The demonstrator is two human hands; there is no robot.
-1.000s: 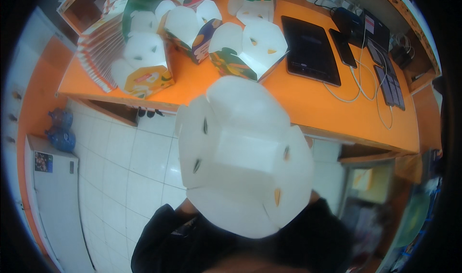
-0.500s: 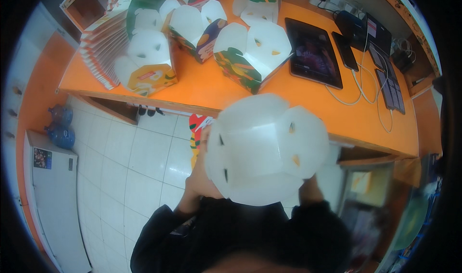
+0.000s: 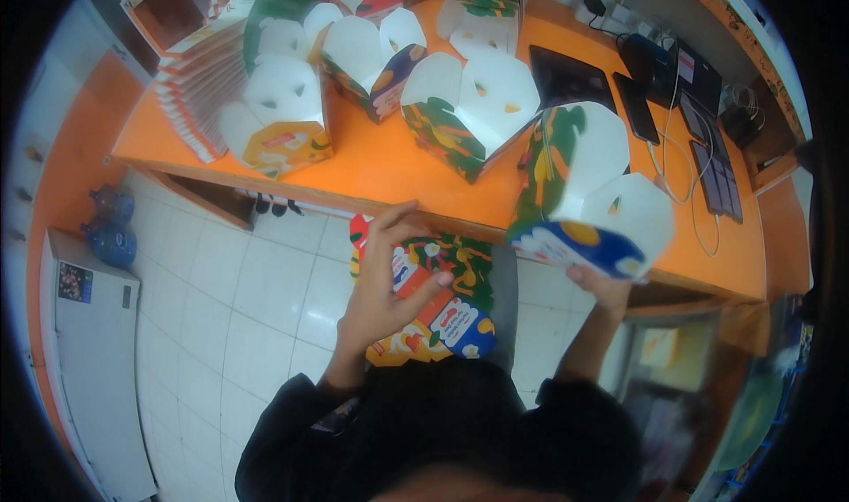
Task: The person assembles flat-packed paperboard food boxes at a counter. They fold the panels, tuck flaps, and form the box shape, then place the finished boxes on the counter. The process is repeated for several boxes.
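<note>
My right hand (image 3: 605, 291) grips the lower edge of a folded food box (image 3: 542, 183), white inside with green, orange and blue print outside. The box is tilted over the table's front edge, covering part of the tablet (image 3: 570, 77). My left hand (image 3: 382, 281) is open, thumb and fingers apart, above flat printed carton blanks (image 3: 442, 303) on my lap; whether it touches them I cannot tell. Another open green-printed box (image 3: 442, 135) stands just left of the held one. Further left are a purple-printed box (image 3: 389, 91) and a yellow-printed box (image 3: 287, 148).
Fanned stacks of flat cartons (image 3: 190, 95) lie at the orange table's (image 3: 371, 170) left end. Nested green boxes (image 3: 482, 11) stand at the back. Phones (image 3: 635, 104) with white cables lie at the right. A white cabinet (image 3: 97, 360) and blue water bottles (image 3: 110, 237) are at far left.
The box has moved from in front of me up and right to the table edge, turning to show its printed sides. My left hand has let go, uncovering the blanks on my lap.
</note>
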